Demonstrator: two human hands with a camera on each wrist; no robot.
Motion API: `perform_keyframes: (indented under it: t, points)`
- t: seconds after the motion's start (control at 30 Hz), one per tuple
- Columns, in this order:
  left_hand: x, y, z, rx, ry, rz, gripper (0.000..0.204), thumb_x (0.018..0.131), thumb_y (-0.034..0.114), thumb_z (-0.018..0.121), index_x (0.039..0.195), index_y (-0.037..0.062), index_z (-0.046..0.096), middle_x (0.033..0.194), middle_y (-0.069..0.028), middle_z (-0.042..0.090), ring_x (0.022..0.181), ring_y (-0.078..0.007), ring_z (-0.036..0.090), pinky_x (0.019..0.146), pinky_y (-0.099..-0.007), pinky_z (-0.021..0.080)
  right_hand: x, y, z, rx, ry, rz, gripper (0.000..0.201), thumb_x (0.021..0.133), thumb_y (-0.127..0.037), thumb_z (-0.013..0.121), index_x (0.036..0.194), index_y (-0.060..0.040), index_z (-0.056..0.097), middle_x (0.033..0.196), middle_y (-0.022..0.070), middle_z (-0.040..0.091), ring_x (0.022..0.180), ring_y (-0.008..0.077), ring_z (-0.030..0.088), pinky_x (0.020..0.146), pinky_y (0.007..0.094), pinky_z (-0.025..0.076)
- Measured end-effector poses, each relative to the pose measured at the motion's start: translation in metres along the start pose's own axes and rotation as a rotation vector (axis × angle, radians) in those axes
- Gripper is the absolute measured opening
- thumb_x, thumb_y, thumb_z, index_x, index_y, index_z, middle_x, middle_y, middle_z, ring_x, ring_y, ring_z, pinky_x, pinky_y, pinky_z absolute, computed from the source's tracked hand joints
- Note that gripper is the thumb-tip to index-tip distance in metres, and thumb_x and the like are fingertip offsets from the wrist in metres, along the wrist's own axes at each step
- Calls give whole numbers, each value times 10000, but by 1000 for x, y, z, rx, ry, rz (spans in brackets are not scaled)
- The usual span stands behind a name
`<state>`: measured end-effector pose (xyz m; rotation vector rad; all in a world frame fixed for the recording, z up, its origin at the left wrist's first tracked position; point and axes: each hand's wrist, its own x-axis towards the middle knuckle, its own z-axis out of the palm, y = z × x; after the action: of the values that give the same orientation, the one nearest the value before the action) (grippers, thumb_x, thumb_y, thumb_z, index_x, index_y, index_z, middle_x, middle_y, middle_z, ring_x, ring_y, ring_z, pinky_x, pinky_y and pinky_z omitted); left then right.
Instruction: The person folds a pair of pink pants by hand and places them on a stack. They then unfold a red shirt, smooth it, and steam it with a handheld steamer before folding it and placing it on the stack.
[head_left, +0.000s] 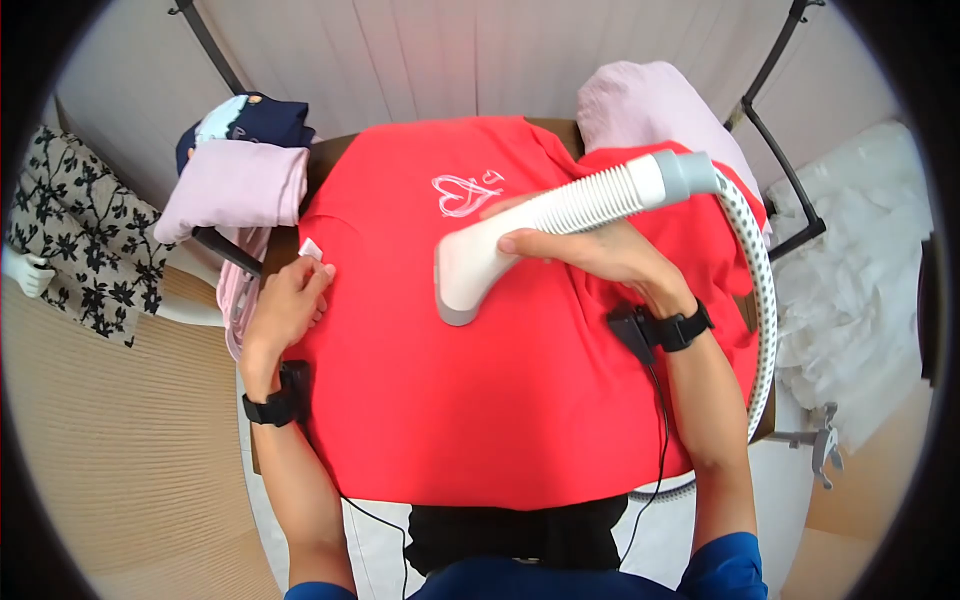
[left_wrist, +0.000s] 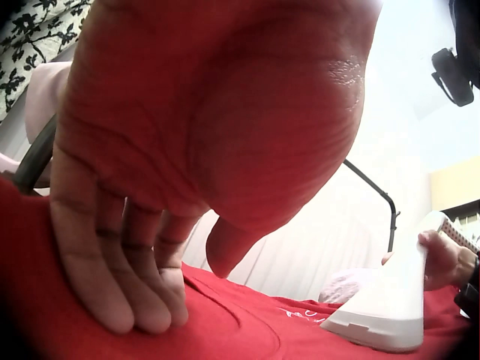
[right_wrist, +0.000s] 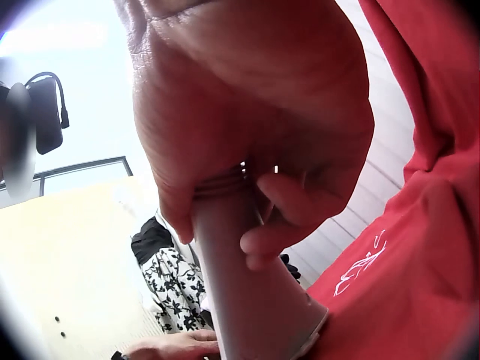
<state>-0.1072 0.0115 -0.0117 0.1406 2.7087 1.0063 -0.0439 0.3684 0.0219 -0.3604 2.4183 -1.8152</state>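
A red garment (head_left: pixel 420 400) with a white heart drawing (head_left: pixel 466 195) lies spread over the board in front of me. My right hand (head_left: pixel 610 255) grips the white handle of a garment steamer (head_left: pixel 475 265), thumb along its near side. The steamer's head points left and down, close over the cloth below the heart. At the garment's left edge, my left hand (head_left: pixel 290 305) rests on the cloth beside a small white label (head_left: pixel 311 248). In the left wrist view its fingers (left_wrist: pixel 101 277) reach down onto the fabric, with the thumb apart from them.
A ribbed hose (head_left: pixel 765 310) curves down the right side from the steamer. Folded pink cloth (head_left: pixel 235 185) and a dark blue garment (head_left: pixel 275 120) sit at the left, pink cloth (head_left: pixel 650 105) at the back right. Dark poles (head_left: pixel 775 170) flank the board; white ruffled fabric (head_left: pixel 840 290) hangs at right.
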Motion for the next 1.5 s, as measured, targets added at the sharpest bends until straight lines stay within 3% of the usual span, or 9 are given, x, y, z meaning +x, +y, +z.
perform_keyframes:
  t: [0.03,0.1,0.27,0.57,0.77,1.0,1.2,1.27,1.5]
  points:
    - [0,0,0,9,6,5,339,1021,313,580,902,-3,617,662,-88,643,582,-162,628,568,-315,488,-1,-4,-2,-22,-67,26,325,899,-226,760,1188,-77,739,1082,33,733,1028,131,653,896,293,513]
    - [1,-1,0,40,-5,-3,346,1024,323,573,922,-5,615,663,-85,641,584,-161,620,573,-317,486,-1,-1,-6,-88,-50,96,323,895,-228,762,1180,-77,742,1083,31,733,1030,135,654,905,294,512]
    - [-1,3,-2,52,-14,-15,345,1024,322,574,929,-7,613,666,-88,646,585,-162,626,579,-318,490,0,3,-21,-94,93,55,305,899,-245,757,1157,-81,758,948,6,724,803,76,609,704,245,483]
    - [-1,2,2,55,12,-13,334,1023,318,581,925,0,614,660,-91,650,588,-174,644,589,-330,500,-2,2,-24,-24,124,71,306,915,-219,731,1176,-60,745,974,-1,705,815,76,581,728,246,483]
    - [-3,5,3,80,19,-7,330,1017,318,580,911,7,613,659,-92,654,594,-188,653,598,-342,500,-8,-12,-13,37,-119,44,343,879,-146,770,1193,-19,717,1125,73,735,1076,180,676,971,328,525]
    - [-3,6,5,147,47,-10,349,1005,356,573,924,22,635,690,-120,687,651,-254,690,662,-389,510,-9,-15,30,150,-316,-116,353,850,-91,793,1182,2,718,1085,116,758,1007,186,719,926,321,556]
    - [0,0,6,159,54,-14,365,993,371,588,921,19,649,700,-126,690,682,-287,696,675,-410,507,-12,-25,43,167,-332,-15,401,840,-169,821,1202,-26,723,1080,107,761,1007,186,726,912,308,565]
    - [1,-2,6,176,38,22,314,1016,308,608,941,3,601,670,-76,641,589,-154,627,566,-312,497,-11,-20,42,161,-330,-18,401,840,-174,822,1201,-29,725,1079,105,762,1006,185,726,914,309,564]
    - [2,-5,6,175,44,42,314,1010,305,617,949,-3,606,670,-82,642,588,-153,627,569,-310,495,-8,-12,35,133,-303,-48,381,848,-147,808,1203,-37,725,1091,100,759,1018,188,723,931,320,561]
